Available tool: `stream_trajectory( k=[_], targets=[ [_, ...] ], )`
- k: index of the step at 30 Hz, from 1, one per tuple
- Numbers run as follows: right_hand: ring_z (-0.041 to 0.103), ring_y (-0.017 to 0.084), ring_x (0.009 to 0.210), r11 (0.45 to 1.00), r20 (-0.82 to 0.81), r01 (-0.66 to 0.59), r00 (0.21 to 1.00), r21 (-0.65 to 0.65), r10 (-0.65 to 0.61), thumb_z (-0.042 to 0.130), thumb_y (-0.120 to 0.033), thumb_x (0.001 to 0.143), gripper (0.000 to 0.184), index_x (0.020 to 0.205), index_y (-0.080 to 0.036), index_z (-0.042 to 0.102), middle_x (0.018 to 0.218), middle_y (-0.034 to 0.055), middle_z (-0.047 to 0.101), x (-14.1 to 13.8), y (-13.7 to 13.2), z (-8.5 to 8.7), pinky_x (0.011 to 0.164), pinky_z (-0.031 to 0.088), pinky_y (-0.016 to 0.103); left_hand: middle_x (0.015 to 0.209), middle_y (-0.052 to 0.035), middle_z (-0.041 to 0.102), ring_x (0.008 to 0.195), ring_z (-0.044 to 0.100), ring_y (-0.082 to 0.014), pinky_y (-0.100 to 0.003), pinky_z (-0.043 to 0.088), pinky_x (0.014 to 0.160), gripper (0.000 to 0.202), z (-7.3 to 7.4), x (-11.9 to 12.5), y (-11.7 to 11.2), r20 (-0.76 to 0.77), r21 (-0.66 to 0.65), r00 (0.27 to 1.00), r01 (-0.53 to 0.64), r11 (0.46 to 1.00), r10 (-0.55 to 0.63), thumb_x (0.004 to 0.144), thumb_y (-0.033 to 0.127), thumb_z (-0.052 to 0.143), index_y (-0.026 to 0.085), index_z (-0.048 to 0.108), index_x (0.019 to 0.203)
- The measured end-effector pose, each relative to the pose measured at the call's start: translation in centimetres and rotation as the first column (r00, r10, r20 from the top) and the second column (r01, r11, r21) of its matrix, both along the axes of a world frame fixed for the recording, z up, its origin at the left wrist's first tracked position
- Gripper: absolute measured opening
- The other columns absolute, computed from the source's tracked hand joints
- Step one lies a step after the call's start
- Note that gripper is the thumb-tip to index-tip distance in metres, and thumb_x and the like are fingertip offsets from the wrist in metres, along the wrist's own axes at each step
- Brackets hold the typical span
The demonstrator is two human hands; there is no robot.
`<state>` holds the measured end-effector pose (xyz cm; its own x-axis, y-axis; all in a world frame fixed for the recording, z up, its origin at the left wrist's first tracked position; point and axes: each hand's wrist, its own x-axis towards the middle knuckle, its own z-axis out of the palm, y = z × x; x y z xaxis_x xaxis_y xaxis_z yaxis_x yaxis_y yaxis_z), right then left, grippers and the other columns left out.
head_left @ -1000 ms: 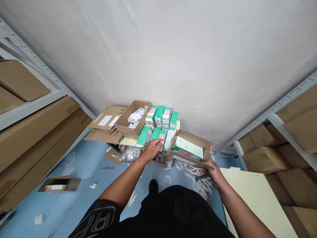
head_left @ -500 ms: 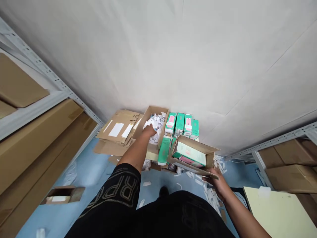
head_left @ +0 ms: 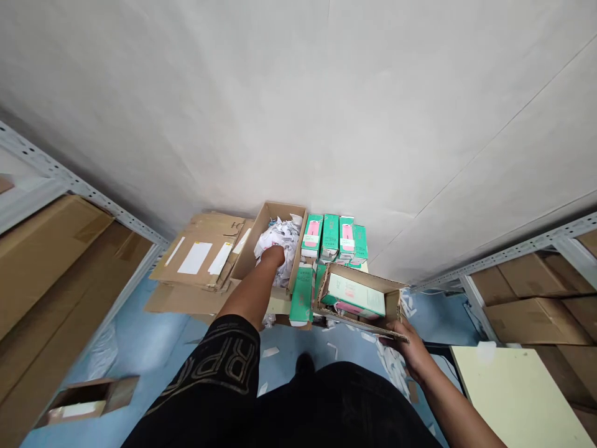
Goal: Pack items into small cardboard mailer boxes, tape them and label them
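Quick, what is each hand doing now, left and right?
Left hand: inside the open carton, on the white packets; grip cannot be told.
Right hand: holding the flap of the small cardboard box.

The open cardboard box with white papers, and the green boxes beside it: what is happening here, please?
A person stands over a low pile of packages. The left hand reaches into the open brown cardboard box of crumpled white papers and touches the papers. The right hand holds the front flap of a smaller open brown carton that contains a pale green packet. Small green and pink product boxes stand between the two cartons, and flattened brown cardboard sheets lie to the left.
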<state>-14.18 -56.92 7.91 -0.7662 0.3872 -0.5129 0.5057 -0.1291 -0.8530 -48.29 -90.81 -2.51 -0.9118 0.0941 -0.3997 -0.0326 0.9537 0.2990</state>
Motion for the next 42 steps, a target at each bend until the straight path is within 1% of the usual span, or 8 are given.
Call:
stream_trajectory(
  k=[7, 13, 20, 24, 28, 32, 38, 42],
  targets=[
    [0.062, 0.021, 0.08, 0.999, 0.012, -0.044, 0.999, -0.029, 0.045, 0.071, -0.039, 0.068, 0.017, 0.073, -0.025, 0.064, 0.081, 0.0013, 0.065, -1.4, 0.8, 0.0, 0.071, 0.058, 0.033, 0.128, -0.0183, 0.067, 0.118, 0.063, -0.0298, -0.037, 0.048, 0.096, 0.031, 4.6, 1.1, -2.7, -0.294, 0.048, 0.95, -0.091, 0.995, 0.101, 0.094, 0.029, 0.052, 0.016, 0.066, 0.119],
    [0.064, 0.022, 0.085, 0.995, 0.02, -0.096, 0.995, -0.037, 0.097, 0.069, -0.04, 0.069, 0.017, 0.074, -0.025, 0.063, 0.084, 0.0018, 0.068, -3.0, 1.3, -1.0, 0.075, 0.058, 0.034, 0.106, -0.0093, 0.071, 0.103, 0.064, -0.0247, -0.032, 0.048, 0.092, 0.016, 8.5, 2.4, -3.9, -0.635, 0.355, 0.713, -0.074, 0.932, 0.298, 0.088, 0.023, 0.058, 0.019, 0.069, 0.099],
    [0.065, 0.024, 0.087, 0.992, 0.036, -0.123, 0.992, -0.015, 0.123, 0.069, -0.04, 0.067, 0.02, 0.078, -0.024, 0.064, 0.083, 0.0025, 0.069, -3.9, 1.2, -1.6, 0.075, 0.057, 0.035, 0.097, -0.008, 0.07, 0.098, 0.064, -0.0245, -0.034, 0.049, 0.093, 0.017, 9.4, 3.3, -3.5, -0.647, 0.418, 0.701, -0.005, 0.909, 0.301, 0.077, 0.007, 0.058, 0.02, 0.067, 0.084],
    [0.065, 0.023, 0.083, 0.995, 0.058, -0.095, 0.994, -0.02, 0.096, 0.067, -0.041, 0.066, 0.021, 0.079, -0.025, 0.063, 0.079, 0.0014, 0.067, -3.9, 0.7, -1.0, 0.074, 0.056, 0.036, 0.099, -0.0058, 0.07, 0.098, 0.065, -0.0219, -0.033, 0.052, 0.091, 0.02, 11.8, 5.8, -2.5, -0.697, 0.517, 0.632, 0.116, 0.848, 0.338, 0.077, 0.008, 0.058, 0.02, 0.068, 0.09],
    [0.065, 0.023, 0.083, 0.997, 0.071, -0.078, 0.994, 0.007, 0.077, 0.066, -0.04, 0.066, 0.019, 0.077, -0.025, 0.061, 0.079, 0.0019, 0.068, -3.9, 0.3, -0.5, 0.073, 0.056, 0.035, 0.107, -0.0043, 0.071, 0.104, 0.067, -0.0198, -0.033, 0.053, 0.096, 0.023, 16.3, 11.0, 0.6, -0.788, 0.487, 0.603, 0.486, 0.725, 0.125, 0.082, 0.01, 0.058, 0.021, 0.071, 0.097],
    [0.065, 0.024, 0.086, 0.996, 0.069, -0.08, 0.995, 0.042, 0.077, 0.064, -0.04, 0.069, 0.018, 0.079, -0.025, 0.063, 0.082, 0.0026, 0.069, -3.7, 0.2, -0.2, 0.073, 0.055, 0.035, 0.13, -0.005, 0.07, 0.119, 0.066, -0.0198, -0.034, 0.053, 0.102, 0.034, 18.6, 15.9, 4.8, -0.767, 0.333, 0.534, 0.806, 0.49, -0.356, 0.091, 0.015, 0.054, 0.025, 0.071, 0.12],
    [0.062, 0.022, 0.081, 0.993, 0.028, -0.051, 0.998, 0.104, 0.048, 0.06, -0.039, 0.071, 0.018, 0.081, -0.024, 0.062, 0.081, 0.0028, 0.067, -2.1, 0.7, -0.7, 0.068, 0.052, 0.032, 0.168, -0.0024, 0.031, 0.144, 0.049, -0.0268, -0.037, 0.051, 0.107, 0.071, 17.9, 17.0, 8.7, -0.471, 0.289, 0.551, 0.834, 0.47, -0.689, 0.097, 0.038, 0.059, 0.036, 0.03, 0.162],
    [0.062, 0.023, 0.085, 0.997, 0.026, 0.043, 0.999, 0.057, -0.045, 0.062, -0.041, 0.07, 0.022, 0.083, -0.023, 0.062, 0.087, 0.0044, 0.069, 0.5, 1.5, -1.0, 0.07, 0.052, 0.033, 0.161, -0.0032, 0.045, 0.145, 0.047, -0.0254, -0.039, 0.046, 0.114, 0.063, 18.2, 16.9, 9.9, -0.495, 0.337, 0.486, 0.871, 0.357, -0.72, 0.099, 0.039, 0.058, 0.034, 0.038, 0.158]
  ],
)
